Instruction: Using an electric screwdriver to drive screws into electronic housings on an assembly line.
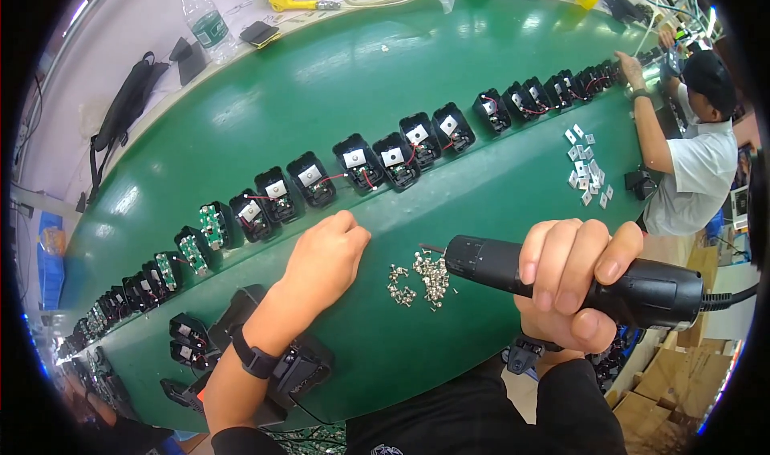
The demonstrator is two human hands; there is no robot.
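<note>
My right hand (573, 283) is wrapped round a black electric screwdriver (497, 262), whose thin bit points left over a pile of small silver screws (433, 279). A cord leaves the tool's right end. To the left of the screws, my left hand (330, 246) is held closed, back upward, fingers curled under; whatever they may hold is hidden. Beyond it stands a long row of open black housings. Several, like this housing (358, 163), hold a white plate and red wires. Farther left, a housing with a green circuit board (212, 226) stands in the same row.
Small silver square plates (588, 166) lie scattered at the right. A co-worker (698, 134) in a white shirt reaches to the row's far right end. More black housings (188, 339) sit near my left forearm. A water bottle (204, 26) stands on the ledge behind the green table (265, 110).
</note>
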